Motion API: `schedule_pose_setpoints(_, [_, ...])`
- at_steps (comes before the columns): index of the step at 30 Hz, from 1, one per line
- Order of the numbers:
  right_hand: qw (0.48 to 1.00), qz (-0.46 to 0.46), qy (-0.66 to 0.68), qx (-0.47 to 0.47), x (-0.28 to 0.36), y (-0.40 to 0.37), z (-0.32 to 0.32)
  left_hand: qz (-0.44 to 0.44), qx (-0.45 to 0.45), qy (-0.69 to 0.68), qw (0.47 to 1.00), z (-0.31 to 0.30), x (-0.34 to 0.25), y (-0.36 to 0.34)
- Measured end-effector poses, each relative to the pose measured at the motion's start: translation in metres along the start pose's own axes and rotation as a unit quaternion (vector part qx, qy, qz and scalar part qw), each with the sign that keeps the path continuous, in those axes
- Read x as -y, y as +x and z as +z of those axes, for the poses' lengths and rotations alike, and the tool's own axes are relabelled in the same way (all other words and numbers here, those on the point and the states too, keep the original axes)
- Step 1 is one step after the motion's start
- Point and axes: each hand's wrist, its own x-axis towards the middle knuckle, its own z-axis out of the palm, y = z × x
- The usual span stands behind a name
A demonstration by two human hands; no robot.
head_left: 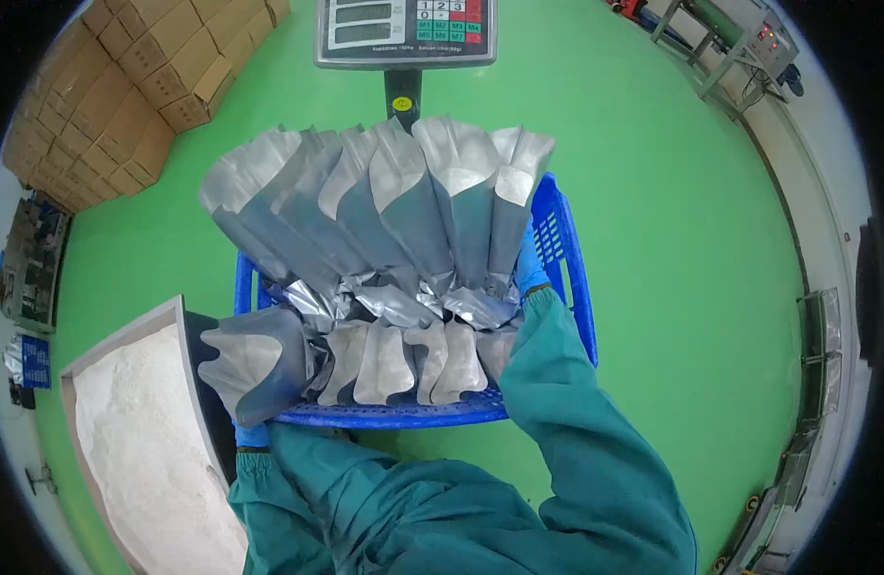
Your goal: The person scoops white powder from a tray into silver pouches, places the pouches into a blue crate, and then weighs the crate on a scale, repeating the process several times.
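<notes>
Blue plastic basket [394, 420] packed with silver foil bags [399, 213]! | blue-gloved left hand [252, 436], right hand [531, 268]: grips hidden, can't tell | grey tray [123, 338], white powder [145, 431], beside left | green floor [691, 287] stretching beyond right

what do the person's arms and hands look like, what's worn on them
The left hand and right hand wear blue gloves. The sleeves are loose, wrinkled teal-green fabric with gathered cuffs. I see no markings on them.

The head camera looks forward-down (quite close) over the blue basket [394, 418].
</notes>
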Motion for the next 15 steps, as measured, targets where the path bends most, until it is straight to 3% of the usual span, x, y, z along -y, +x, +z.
schedule_pose_setpoints(1, [1.000, 0.007, 0.002, -0.002, -0.016, -0.001, -0.007, -0.003, 0.003, 0.002, 1.000, 0.000, -0.001, -0.001])
schedule_pose_setpoints(4, [0.984, 0.018, -0.159, -0.072, -0.031, 0.033, -0.013, -0.014, 0.027, -0.015, 0.999, 0.003, -0.004, 0.003])
schedule_pose_setpoints(6, [0.995, 0.054, -0.084, 0.001, -0.094, 0.104, -0.046, -0.018, 0.041, -0.027, 0.999, 0.005, -0.008, 0.004])
schedule_pose_setpoints(7, [0.996, 0.033, -0.085, -0.019, -0.076, 0.086, -0.035, -0.023, 0.049, -0.033, 0.998, 0.005, -0.012, 0.004])
schedule_pose_setpoints(9, [0.993, 0.113, 0.027, -0.036, 0.029, -0.005, 0.019, -0.035, 0.067, -0.054, 0.996, 0.004, -0.026, 0.005])
schedule_pose_setpoints(11, [0.995, 0.066, 0.048, -0.057, 0.060, -0.022, 0.034, -0.049, 0.081, -0.063, 0.994, -0.001, -0.050, -0.002])
schedule_pose_setpoints(12, [0.996, 0.023, 0.043, -0.075, 0.072, -0.027, 0.039, 0.020, -0.006, 0.090, 0.996, 0.024, -0.068, -0.025])
schedule_pose_setpoints(14, [0.990, -0.065, 0.002, -0.126, 0.099, -0.041, 0.048, 0.058, -0.096, 0.309, 0.944, 0.042, -0.107, -0.061])
schedule_pose_setpoints(15, [0.982, -0.104, -0.029, -0.156, 0.116, -0.052, 0.054, 0.050, -0.130, 0.322, 0.936, 0.073, -0.130, -0.094])
